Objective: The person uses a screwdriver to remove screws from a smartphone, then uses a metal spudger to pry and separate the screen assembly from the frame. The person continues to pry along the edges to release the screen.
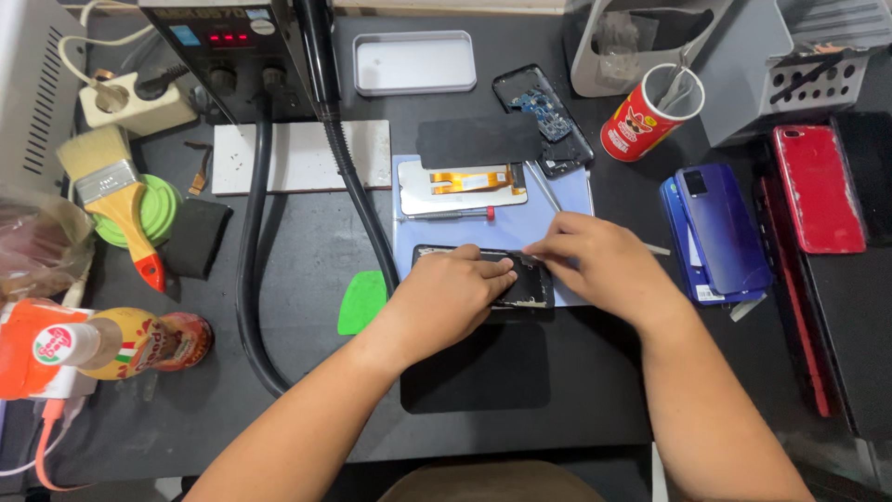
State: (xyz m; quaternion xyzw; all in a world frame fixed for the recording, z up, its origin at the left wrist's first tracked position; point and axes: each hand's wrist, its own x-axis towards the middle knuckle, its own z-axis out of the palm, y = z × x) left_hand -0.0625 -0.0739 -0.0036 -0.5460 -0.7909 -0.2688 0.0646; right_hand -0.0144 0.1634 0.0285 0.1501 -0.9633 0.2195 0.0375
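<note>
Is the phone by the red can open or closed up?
Open: the phone lies on the table with its back cover off, its blue circuit board bare.

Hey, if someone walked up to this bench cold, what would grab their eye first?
Probably the two hands at the centre: the left hand and right hand both rest on an opened black phone lying on a pale blue mat. Next, the bright red phone at the right edge, and the paintbrush with its red handle on the left.
</note>
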